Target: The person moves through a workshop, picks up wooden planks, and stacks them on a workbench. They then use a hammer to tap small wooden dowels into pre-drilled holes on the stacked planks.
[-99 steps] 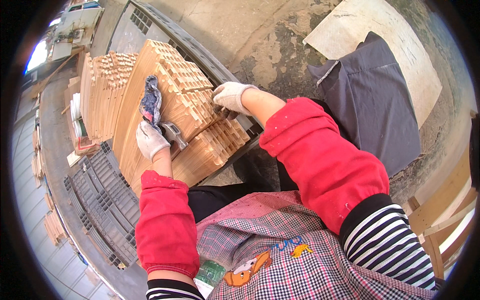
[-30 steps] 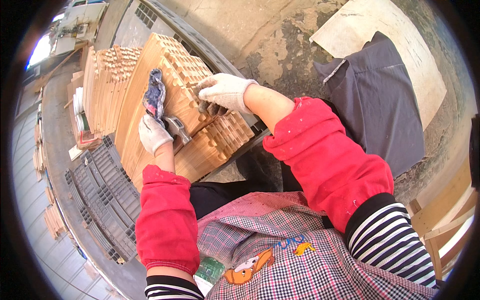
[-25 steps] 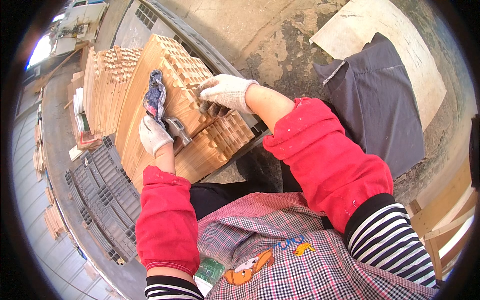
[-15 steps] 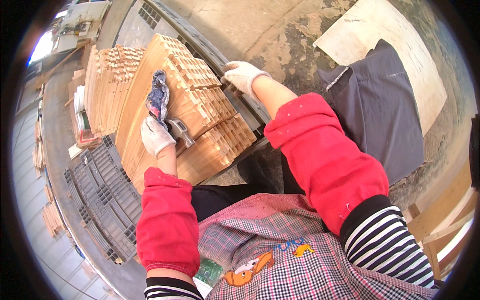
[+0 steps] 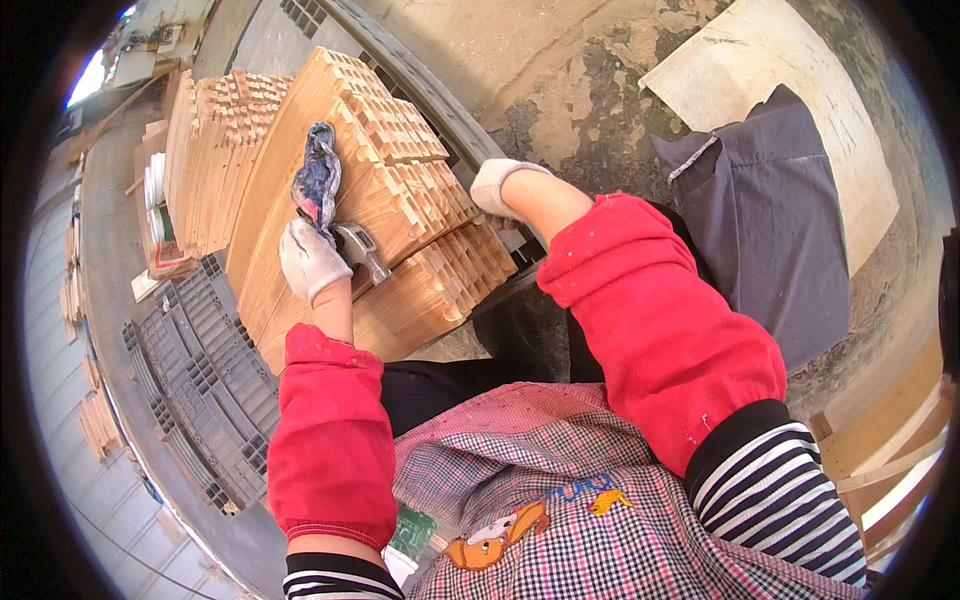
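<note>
My left hand (image 5: pixel 312 262), in a whitish glove, is closed beside the head of a claw hammer (image 5: pixel 362 252). The glove hides the part of the hammer that it grips. A crumpled, stained blue cloth (image 5: pixel 318 175) sticks out past its fingers, over the curved wooden boards (image 5: pixel 275 215). These boards are stacked in tiers, with notched ends facing right. My right hand (image 5: pixel 505 188), also gloved, hangs low just right of the stack's notched ends. Its fingers point down and away, mostly out of sight, so whatever they touch is hidden.
A second stack of wooden pieces (image 5: pixel 215 165) stands at the far left. Grey plastic pallets (image 5: pixel 215 375) lie left of my forearm. A grey rail-like edge (image 5: pixel 415 85) runs behind the boards. At right, dark grey fabric (image 5: pixel 765 220) lies over a pale sheet (image 5: pixel 800 70) on the stained floor.
My right hand has moved right and nearer to me, turning so its fingers drop from sight. My left hand, the hammer and the cloth stay nearly in place.
</note>
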The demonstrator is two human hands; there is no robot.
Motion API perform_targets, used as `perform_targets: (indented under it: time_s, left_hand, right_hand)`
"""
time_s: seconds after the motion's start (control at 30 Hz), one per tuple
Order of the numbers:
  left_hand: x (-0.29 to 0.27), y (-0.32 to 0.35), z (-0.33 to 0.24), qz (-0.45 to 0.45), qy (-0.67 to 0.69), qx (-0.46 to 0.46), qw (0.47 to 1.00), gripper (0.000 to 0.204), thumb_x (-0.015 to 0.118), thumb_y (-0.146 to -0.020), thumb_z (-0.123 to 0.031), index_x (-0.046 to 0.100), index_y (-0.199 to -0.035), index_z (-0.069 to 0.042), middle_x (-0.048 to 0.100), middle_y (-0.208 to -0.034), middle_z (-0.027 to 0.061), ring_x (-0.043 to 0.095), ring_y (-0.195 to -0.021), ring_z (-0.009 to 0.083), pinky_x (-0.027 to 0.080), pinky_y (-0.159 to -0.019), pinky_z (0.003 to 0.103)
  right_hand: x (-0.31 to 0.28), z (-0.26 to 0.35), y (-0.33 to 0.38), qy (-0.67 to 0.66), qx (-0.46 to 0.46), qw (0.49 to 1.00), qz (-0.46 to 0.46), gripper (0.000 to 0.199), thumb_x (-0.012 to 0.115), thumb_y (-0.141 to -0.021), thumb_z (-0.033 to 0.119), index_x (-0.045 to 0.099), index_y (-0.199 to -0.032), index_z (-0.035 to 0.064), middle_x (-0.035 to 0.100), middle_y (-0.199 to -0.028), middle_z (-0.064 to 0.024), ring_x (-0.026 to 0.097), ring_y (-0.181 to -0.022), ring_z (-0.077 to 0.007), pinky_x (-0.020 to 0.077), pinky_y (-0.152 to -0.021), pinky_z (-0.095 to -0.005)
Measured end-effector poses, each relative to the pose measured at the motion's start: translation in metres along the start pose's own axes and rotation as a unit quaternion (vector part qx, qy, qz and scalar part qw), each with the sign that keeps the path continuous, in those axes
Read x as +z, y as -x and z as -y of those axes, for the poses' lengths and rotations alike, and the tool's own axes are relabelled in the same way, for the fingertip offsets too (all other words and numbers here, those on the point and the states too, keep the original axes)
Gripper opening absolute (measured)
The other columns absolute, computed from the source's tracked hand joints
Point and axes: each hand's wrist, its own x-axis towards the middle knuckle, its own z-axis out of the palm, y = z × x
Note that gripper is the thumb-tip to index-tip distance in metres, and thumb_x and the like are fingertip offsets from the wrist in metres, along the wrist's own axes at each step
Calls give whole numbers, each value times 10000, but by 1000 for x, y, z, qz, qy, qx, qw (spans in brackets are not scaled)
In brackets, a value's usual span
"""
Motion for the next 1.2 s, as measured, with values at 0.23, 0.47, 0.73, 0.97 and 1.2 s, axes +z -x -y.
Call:
perform_targets:
  time_s: [0.23,0.47,0.73,0.97,1.2]
  left_hand:
    - [0,-2,-10,26,-30,3,999,394,392,-934,-306,596,-939,31,603,-960,220,545,-918,394,411,-823,439]
    - [2,-1,-6,-6,-33,30,999,390,382,-936,-309,583,-886,21,593,-901,209,540,-878,393,404,-791,448]
    - [6,-4,-2,14,-22,20,999,386,377,-936,-307,584,-885,15,594,-903,207,540,-881,390,406,-793,449]
    - [3,-2,-3,11,-18,-2,1000,386,377,-935,-305,590,-903,16,599,-931,214,545,-904,386,410,-807,444]
    - [2,-2,1,-2,-21,8,1000,404,381,-933,-318,591,-910,27,600,-940,223,544,-911,390,409,-814,445]
  right_hand:
    - [7,-8,2,-180,55,981,38,318,405,-885,131,663,-984,-28,678,-908,-159,663,-783,-277,502,-704,-439]
    - [22,-5,-6,-236,51,970,15,300,394,-896,73,676,-883,-27,688,-813,-130,677,-667,-227,541,-613,-347]
    - [31,-14,-18,-92,-11,996,-13,207,493,-861,68,669,-925,-20,689,-831,-108,678,-678,-208,540,-625,-325]
    - [61,-5,-8,253,-22,964,-73,218,686,-718,202,722,-918,124,691,-976,-38,626,-992,-218,467,-882,-312]
    - [80,-5,-25,-18,10,992,-128,326,494,-842,195,649,-1084,39,595,-1163,-198,576,-1098,-316,475,-897,-383]
